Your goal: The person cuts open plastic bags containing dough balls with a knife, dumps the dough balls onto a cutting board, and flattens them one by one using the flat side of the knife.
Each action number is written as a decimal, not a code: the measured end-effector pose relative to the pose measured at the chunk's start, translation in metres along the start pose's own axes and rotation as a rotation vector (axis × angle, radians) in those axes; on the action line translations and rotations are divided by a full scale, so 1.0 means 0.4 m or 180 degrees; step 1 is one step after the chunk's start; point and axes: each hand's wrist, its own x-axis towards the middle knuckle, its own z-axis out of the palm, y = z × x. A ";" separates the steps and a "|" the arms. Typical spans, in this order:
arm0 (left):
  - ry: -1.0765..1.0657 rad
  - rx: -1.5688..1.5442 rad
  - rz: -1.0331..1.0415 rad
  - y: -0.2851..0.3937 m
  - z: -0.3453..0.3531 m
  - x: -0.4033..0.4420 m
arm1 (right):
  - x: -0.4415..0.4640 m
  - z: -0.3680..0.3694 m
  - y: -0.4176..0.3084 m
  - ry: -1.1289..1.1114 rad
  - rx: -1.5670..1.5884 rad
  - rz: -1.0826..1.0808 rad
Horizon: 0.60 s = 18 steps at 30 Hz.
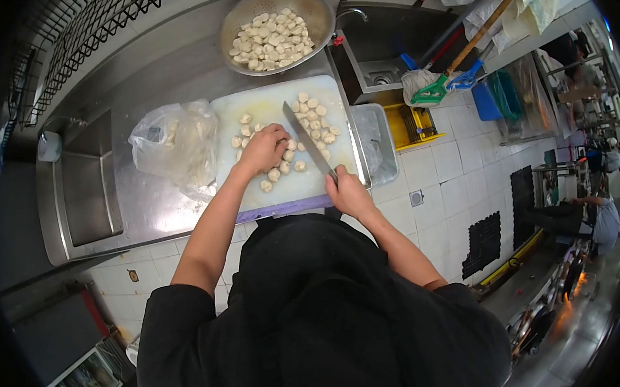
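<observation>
On a white cutting board [282, 199] lie many pale round pieces [266, 185], some around my left hand and others to the right of the blade. My left hand [265, 151] rests among them with its fingers curled together; what its fingertips hold, if anything, is hidden. My right hand [350, 192] grips the handle of a large knife [307, 138], whose blade points away and to the left across the board. To the left of the board, a clear plastic bag [179, 141] holds more pale pieces.
A metal colander [324, 15] full of pale pieces stands behind the board. Right of it are a clear plastic tub [378, 143], a yellow crate [414, 127] and a sink [381, 74]. Another sink [89, 182] is at left. A person [605, 221] stands far right near flames.
</observation>
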 end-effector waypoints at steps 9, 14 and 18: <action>0.0183 -0.0067 0.0138 0.052 0.030 -0.087 | 0.028 -0.007 -0.014 -0.0030 -0.0023 -0.0167; 0.0413 -0.0136 0.0060 0.045 0.068 -0.093 | 0.002 0.009 -0.019 -0.0104 -0.0062 -0.0129; 0.0544 -0.0255 0.0154 0.026 0.079 -0.091 | -0.023 -0.005 -0.025 -0.0211 0.0010 -0.0103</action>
